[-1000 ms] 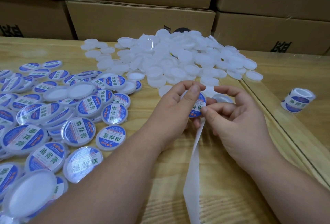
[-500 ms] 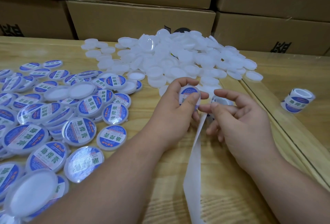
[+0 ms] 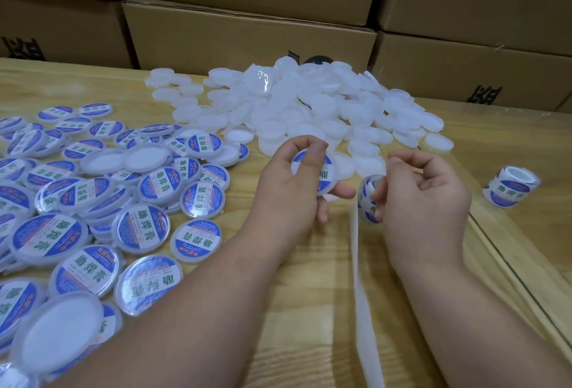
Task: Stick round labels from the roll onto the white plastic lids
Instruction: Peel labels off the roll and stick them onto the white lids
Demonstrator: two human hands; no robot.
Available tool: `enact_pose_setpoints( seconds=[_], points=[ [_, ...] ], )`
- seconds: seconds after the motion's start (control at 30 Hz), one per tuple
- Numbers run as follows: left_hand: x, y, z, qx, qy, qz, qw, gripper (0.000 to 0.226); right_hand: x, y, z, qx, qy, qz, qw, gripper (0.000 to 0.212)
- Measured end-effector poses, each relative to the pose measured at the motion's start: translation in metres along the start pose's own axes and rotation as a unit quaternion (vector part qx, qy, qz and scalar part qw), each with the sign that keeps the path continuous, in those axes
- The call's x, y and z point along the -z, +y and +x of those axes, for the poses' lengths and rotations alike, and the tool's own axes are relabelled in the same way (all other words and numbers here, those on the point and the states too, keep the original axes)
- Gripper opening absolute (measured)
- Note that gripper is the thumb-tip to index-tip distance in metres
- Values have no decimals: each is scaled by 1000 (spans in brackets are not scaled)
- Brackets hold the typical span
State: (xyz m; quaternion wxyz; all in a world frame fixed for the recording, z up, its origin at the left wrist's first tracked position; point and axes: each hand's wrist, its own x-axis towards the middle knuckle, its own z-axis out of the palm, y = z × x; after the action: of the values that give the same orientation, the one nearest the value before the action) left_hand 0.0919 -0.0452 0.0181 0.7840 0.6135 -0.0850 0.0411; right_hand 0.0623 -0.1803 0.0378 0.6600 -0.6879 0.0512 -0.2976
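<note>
My left hand (image 3: 294, 192) grips a white lid (image 3: 322, 175) with a blue round label on it, thumb pressing on the label's face. To its right, my right hand (image 3: 424, 199) holds the label roll (image 3: 368, 199) in curled fingers. A white strip of empty backing paper (image 3: 359, 279) hangs from the roll toward the table's near edge. A heap of unlabelled white lids (image 3: 309, 109) lies behind the hands. Labelled lids (image 3: 139, 230) are spread over the left of the wooden table (image 3: 309, 310).
A second label roll (image 3: 510, 189) stands on the table at the right, beyond a seam in the tabletop (image 3: 501, 251). Stacked cardboard boxes (image 3: 247, 35) line the far edge of the table.
The label came off the strip and onto the lid in my left hand, whose thumb now presses it. My right hand drew back to the right with the roll.
</note>
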Motion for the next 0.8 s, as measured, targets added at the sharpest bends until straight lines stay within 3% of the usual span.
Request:
enact_pose_setpoints(
  seconds=[0.17,0.3,0.4,0.47,0.63,0.7,0.8],
  points=[
    [-2,-4,0,-3,60,-30,998,33,-2,7,-12,115,-6,-44,992,6],
    [3,-4,6,21,80,-45,996,21,0,8,-11,118,-6,-55,991,6],
    [10,-5,10,1,110,-24,994,39,0,10,-10,110,-5,-50,993,6],
    [13,-3,11,3,145,-49,988,37,0,11,-10,106,-7,-52,993,6],
    [23,10,14,66,214,-230,947,24,1,12,-10,96,-16,-40,994,6],
    [29,20,18,64,230,-314,919,35,3,12,-10,99,-16,-41,994,8],
    [44,34,23,49,265,-380,885,23,4,12,-9,96,-12,-42,994,9]
  ],
)
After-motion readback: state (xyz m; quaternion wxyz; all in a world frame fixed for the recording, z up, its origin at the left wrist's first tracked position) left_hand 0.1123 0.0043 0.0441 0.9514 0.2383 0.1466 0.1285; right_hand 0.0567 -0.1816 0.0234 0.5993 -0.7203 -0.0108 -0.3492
